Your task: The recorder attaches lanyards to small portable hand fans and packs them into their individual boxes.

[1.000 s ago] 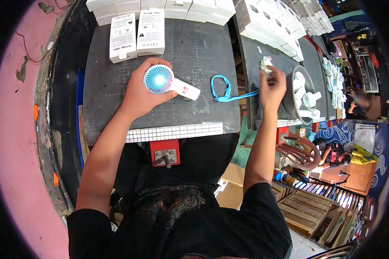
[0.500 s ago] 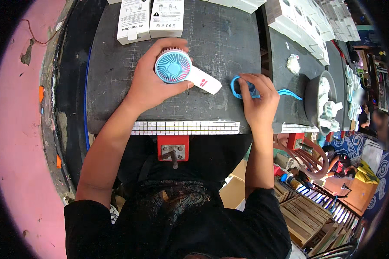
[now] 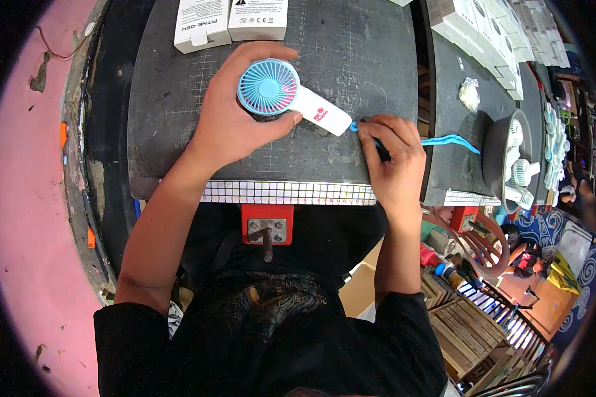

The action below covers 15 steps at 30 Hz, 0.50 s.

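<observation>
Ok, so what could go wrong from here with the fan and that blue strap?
Two risks, as I judge it. The right hand pinches the blue strap right by the fan's handle end, so that small bit could slip from the fingertips. The strap's tail trails onto the neighbouring table toward the grey bowl; it might snag, perhaps twisting the fan, which the left hand grips around its head.

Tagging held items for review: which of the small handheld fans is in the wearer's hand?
The white-handled fan with the round light-blue grille, gripped by the left hand; the white fans in the round grey basin are untouched.
</observation>
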Each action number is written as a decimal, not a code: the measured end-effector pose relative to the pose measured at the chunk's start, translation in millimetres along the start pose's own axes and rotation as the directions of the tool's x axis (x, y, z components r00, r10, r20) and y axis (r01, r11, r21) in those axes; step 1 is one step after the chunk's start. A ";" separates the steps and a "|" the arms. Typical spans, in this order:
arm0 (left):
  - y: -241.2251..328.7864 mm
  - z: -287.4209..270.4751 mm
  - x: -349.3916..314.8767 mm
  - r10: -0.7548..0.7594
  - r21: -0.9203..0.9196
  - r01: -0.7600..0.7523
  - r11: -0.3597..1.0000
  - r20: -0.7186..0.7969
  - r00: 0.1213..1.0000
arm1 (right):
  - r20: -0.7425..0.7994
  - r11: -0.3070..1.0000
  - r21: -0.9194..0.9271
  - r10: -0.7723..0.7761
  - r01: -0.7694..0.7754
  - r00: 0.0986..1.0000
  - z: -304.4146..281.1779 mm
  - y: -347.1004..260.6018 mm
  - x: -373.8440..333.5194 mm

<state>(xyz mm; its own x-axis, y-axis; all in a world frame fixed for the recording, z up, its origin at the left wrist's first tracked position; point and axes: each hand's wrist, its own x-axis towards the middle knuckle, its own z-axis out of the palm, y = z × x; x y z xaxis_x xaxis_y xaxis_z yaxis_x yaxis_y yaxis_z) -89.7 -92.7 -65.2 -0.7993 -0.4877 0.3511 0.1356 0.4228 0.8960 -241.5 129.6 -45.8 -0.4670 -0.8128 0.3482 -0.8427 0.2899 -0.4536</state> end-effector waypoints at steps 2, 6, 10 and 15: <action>0.1 -0.1 -0.1 -0.031 -0.040 0.030 0.999 -0.035 0.999 | -0.039 1.000 0.015 0.008 -0.007 0.999 2.3 1.2 1.0; -4.1 -3.1 3.0 0.104 0.095 -0.105 0.990 0.022 0.994 | -0.166 0.971 0.240 0.029 0.011 0.986 14.6 -24.5 4.8; -4.3 -0.4 1.2 0.058 0.127 -0.059 0.990 0.010 0.998 | -0.178 0.982 0.079 -0.153 0.169 0.972 33.4 -29.8 13.1; -4.9 1.9 0.1 0.024 0.091 -0.023 0.996 -0.004 1.000 | -0.210 0.980 0.185 -0.036 0.076 0.977 38.0 -25.7 16.1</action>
<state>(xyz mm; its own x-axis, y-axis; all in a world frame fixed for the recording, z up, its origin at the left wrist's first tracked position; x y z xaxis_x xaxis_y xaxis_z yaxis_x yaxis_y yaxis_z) -91.6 -93.3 -70.1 -0.7934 -0.4806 0.3735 0.1005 0.5019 0.8591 -217.3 89.9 -59.7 -0.4822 -0.6987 0.5285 -0.8117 0.1294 -0.5695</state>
